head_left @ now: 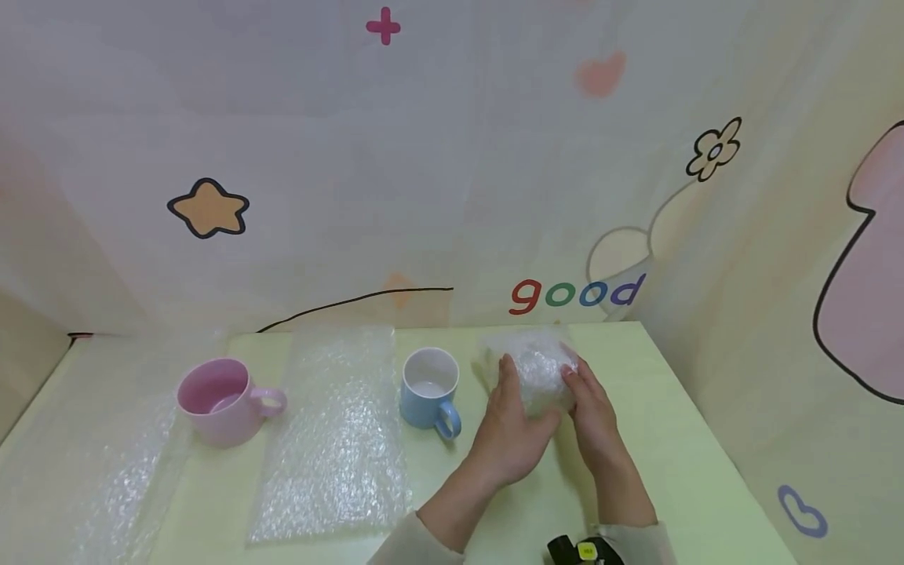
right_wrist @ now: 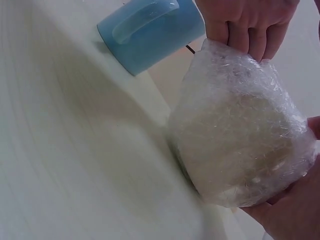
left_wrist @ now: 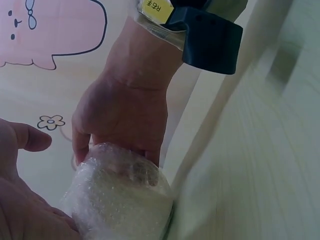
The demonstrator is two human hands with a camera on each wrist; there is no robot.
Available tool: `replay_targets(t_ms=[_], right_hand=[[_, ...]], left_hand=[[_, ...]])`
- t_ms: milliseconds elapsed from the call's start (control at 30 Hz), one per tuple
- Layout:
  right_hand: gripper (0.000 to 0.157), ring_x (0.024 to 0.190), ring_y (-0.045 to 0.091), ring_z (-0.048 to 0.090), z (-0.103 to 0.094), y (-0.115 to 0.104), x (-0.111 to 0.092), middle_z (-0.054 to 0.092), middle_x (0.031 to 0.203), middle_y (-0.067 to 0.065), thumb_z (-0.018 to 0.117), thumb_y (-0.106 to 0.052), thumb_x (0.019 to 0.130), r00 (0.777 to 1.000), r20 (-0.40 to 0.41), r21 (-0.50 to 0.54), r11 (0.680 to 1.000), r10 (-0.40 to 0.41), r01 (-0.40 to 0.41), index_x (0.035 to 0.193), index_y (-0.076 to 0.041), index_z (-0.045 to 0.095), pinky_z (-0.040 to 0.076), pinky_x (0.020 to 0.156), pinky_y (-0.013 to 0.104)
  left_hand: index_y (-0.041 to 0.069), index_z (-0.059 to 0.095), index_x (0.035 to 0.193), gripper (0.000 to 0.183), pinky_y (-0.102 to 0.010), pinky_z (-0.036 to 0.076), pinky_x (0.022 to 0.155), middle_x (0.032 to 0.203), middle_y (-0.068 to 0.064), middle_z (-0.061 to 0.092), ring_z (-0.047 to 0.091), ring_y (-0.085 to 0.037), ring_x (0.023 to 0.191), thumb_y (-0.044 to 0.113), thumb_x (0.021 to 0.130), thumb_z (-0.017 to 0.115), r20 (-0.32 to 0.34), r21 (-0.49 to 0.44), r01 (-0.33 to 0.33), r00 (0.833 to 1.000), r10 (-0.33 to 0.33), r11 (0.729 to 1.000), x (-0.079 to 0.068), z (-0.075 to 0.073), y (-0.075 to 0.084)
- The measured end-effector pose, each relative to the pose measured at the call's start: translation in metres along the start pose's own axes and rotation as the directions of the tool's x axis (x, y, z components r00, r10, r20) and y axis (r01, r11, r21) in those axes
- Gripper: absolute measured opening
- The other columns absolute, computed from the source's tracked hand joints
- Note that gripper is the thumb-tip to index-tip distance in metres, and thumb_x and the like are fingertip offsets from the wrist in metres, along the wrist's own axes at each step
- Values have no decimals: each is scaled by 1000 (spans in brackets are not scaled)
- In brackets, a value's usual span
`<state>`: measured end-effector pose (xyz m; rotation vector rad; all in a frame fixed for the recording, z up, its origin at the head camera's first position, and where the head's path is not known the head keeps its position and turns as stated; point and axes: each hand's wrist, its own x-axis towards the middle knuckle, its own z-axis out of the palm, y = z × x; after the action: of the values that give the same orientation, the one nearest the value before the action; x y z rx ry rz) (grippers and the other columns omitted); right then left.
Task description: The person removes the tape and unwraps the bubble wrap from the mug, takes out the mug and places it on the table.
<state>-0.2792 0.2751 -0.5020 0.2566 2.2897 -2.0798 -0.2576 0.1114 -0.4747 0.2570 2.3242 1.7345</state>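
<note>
A bundle in clear bubble wrap (head_left: 540, 369) stands at the right of the table, between both hands; what is inside cannot be made out. My left hand (head_left: 512, 435) lies against its left side with fingers extended. In the left wrist view the left thumb (left_wrist: 37, 138) stands apart from the wrap. On the other side my right hand (head_left: 593, 412) grips the bundle, its fingertips partly visible through the film in the left wrist view. A light blue mug (head_left: 420, 400) with a white inside stands upright just left of the bundle; the right wrist view shows it too.
A flat bubble wrap sheet (head_left: 339, 455) lies left of the blue mug. Farther left stands a pink mug (head_left: 219, 424), beside another bubble wrap sheet (head_left: 92, 463). A printed cloth backdrop (head_left: 318, 157) rises behind the pale table (head_left: 692, 471).
</note>
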Motion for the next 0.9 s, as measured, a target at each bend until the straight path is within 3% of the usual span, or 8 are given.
replay_targets(t_ms=[200,900], right_hand=[[57,158,28,21,2,-2,1,20,172,2,37,-44,111,1000,-12,-3,1000,11,-11,164,-28,27,15,129,56],[56,156,28,21,2,-2,0,20,171,1,35,-45,111,1000,-1,-19,1000,17,-17,165,-32,24,13,129,58]], left_hand=[[9,2,167,97,-61,28,123,175,-9,6,20,-33,159,40,96,60,26,-3,-6,1000,6,1000,1,-1,0],[9,2,167,97,-58,27,124,176,-8,5,17,-31,160,39,95,59,38,-8,-3,999,3,1000,0,-2,2]])
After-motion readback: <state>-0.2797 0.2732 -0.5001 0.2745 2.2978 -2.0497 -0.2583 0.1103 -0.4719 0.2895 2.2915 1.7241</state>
